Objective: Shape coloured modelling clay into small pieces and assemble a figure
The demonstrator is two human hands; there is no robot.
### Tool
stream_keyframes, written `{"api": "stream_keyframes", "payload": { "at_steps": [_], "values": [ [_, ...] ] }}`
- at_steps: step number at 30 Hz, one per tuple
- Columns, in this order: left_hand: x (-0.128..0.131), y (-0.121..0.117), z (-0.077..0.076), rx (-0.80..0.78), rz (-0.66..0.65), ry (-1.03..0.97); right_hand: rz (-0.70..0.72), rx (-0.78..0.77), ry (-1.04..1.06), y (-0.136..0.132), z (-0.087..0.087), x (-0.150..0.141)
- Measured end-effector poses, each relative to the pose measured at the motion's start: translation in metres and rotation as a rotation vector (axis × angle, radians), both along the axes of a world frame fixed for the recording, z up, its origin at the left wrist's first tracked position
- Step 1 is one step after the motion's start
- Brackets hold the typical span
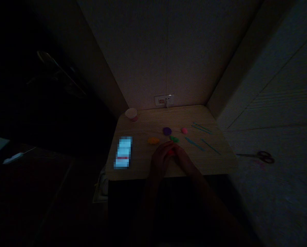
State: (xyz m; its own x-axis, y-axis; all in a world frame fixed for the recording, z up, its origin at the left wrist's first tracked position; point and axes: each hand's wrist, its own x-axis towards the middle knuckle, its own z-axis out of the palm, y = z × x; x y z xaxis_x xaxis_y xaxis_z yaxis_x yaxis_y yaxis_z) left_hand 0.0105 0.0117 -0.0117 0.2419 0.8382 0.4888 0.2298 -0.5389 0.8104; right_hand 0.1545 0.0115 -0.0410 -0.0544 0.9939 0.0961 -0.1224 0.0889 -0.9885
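Both hands meet over the near middle of the small wooden table, around a red lump of modelling clay (171, 152). My left hand (160, 159) curls over it from the left, fingers bent. From the right, my right hand (183, 157) closes on the same lump, and the fingers hide much of it. Just beyond the fingertips lies a green clay piece (173, 139). An orange clay piece (153, 140) rests to the left, a flat purple one (167, 131) and a pink ball (184, 131) farther back. The light is dim, so finger detail is poor.
Thin turquoise sticks (201, 129) and a knife-shaped clay tool (194, 143) lie on the table's right side. A lit phone (123, 152) is at left, a paper cup (132, 114) at the back left corner. Scissors (265, 157) lie beyond the right edge; a wall socket (164, 100) is behind.
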Motion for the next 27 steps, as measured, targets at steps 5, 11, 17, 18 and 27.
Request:
{"api": "stream_keyframes", "payload": {
  "at_steps": [5, 11, 17, 18, 27],
  "values": [
    [-0.003, 0.001, 0.0, -0.189, 0.192, -0.153, 0.193, 0.001, 0.002, -0.002, 0.008, -0.001],
    [-0.002, 0.002, 0.003, -0.278, 0.19, -0.234, 0.135, 0.049, -0.06, 0.0, 0.015, -0.004],
    [-0.005, 0.003, -0.007, -0.369, 0.281, -0.393, 0.217, 0.018, -0.019, -0.001, 0.015, -0.01],
    [-0.006, 0.004, -0.008, -0.351, 0.282, -0.411, 0.193, 0.033, -0.038, -0.001, 0.015, -0.01],
    [-0.004, 0.003, -0.002, -0.583, -0.178, -0.756, -0.062, 0.383, -0.348, -0.003, 0.017, -0.01]
  ]
}}
